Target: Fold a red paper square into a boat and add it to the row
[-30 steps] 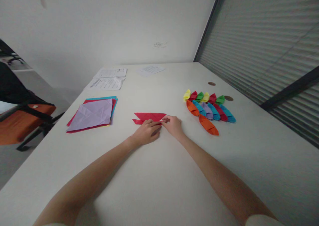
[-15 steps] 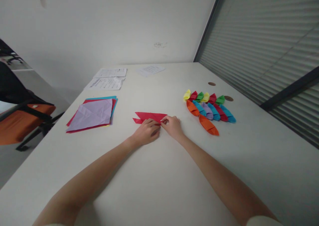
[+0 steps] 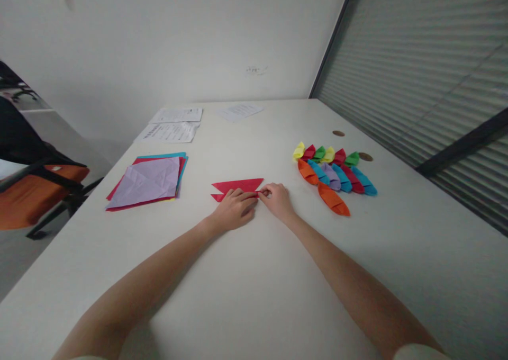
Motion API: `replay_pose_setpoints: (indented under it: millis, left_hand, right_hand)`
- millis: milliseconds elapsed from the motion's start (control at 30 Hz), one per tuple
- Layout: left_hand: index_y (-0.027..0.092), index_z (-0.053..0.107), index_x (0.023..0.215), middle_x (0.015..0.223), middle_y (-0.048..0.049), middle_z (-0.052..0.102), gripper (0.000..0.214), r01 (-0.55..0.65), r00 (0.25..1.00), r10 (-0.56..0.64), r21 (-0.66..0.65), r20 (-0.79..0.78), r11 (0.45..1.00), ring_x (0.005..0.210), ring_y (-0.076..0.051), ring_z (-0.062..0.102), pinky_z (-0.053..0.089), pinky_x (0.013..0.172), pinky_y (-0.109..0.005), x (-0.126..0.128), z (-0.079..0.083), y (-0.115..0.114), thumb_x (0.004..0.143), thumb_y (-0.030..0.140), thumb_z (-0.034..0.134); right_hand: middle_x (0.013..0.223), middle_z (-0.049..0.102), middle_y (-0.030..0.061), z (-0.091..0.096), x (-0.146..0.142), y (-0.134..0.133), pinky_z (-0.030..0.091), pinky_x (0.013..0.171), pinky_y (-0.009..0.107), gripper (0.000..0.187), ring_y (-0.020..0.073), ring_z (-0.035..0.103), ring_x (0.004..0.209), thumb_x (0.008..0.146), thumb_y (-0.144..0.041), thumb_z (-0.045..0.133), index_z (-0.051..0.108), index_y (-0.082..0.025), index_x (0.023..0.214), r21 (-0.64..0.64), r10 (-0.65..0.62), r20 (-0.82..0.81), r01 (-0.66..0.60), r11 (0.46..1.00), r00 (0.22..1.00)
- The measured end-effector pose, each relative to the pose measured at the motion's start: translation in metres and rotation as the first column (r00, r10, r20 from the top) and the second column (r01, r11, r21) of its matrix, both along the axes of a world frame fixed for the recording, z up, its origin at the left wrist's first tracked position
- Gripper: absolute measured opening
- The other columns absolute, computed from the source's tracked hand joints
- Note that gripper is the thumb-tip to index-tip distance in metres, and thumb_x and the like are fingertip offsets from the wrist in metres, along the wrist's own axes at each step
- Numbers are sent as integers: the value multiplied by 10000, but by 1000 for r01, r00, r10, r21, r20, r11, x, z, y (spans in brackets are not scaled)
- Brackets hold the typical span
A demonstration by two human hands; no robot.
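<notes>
A folded sheet of red origami paper (image 3: 240, 185) lies on the white table (image 3: 238, 275) in front of me, with pointed flaps at its left end. My left hand (image 3: 235, 209) presses on its near edge, fingers together and bent over the paper. At the right end, my right hand (image 3: 277, 200) pinches a corner of the same paper between thumb and forefinger. The fingertips of both hands almost meet there. Part of the near edge is hidden under my left fingers.
Left of my hands is a stack of coloured paper squares, a creased purple sheet (image 3: 148, 181) on top. On the right sit several folded paper pieces in rows, including an orange one (image 3: 333, 199). Printed sheets (image 3: 170, 132) lie farther back. An office chair (image 3: 43, 185) stands at left.
The red paper's upper flap now stands farther from the lower one, with a wider gap at the left end. My right hand has shifted slightly right, still pinching the corner.
</notes>
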State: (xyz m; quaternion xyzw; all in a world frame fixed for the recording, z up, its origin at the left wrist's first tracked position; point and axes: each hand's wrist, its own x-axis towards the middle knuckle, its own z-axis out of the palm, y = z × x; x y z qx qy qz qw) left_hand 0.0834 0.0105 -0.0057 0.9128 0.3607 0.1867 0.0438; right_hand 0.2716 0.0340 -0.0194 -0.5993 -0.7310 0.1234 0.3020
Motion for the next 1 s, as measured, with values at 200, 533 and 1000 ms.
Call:
replay_pose_setpoints:
  millis: [200,533,1000]
  left_hand:
    - [168,611,1246,1315,-87,616,384,-11,1000,12,-28,23,1000,1081,-271,541,443,938,-451,-1,-2,1,889,284,530]
    - [163,636,1206,1249,-114,622,362,-6,994,12,-48,112,999,1121,-266,551,443,999,-440,-2,-4,4,874,289,562]
    - [170,674,1127,1134,-109,655,287,4,993,-2,-17,116,1000,1049,-256,588,479,931,-421,-2,-6,5,872,254,571]
  right_hand:
    - [825,683,38,3,8,4,403,745,315,54,182,593,782,832,-154,646,677,-190,806,48,168,68,-171,984,983]
    - [889,652,78,6,19,4,420,808,346,146,201,560,860,890,-143,579,721,-176,884,133,380,344,-446,885,858]
    - [858,634,70,1,26,7,446,812,352,220,195,547,839,928,-179,537,748,-209,878,161,452,279,-505,848,847]
